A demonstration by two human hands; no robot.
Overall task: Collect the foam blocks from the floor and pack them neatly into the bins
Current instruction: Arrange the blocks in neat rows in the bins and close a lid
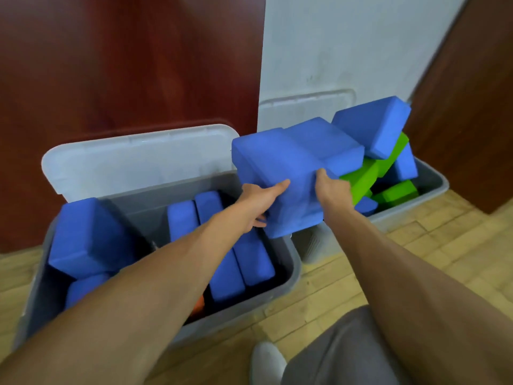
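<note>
The left hand [261, 201] and right hand [331, 187] are bare, as are both forearms [155, 273]. Grey fabric [333, 354], probably a trouser leg, covers one knee. Beside it shows the white toe of a shoe [268, 359].

The left hand [261, 201] and right hand [330, 187] grip a held blue block [277, 168]. Down and left of the grip, the left bin [291, 262] has open room in its middle, between a tilted blue block [86, 237] and a packed row of blocks [222, 262] under the grip. Right of the grip, the heap of blue and green blocks [363, 176] rises above the right bin [438, 184] rim, blocking entry. Behind stands the lid [138, 162].
</note>
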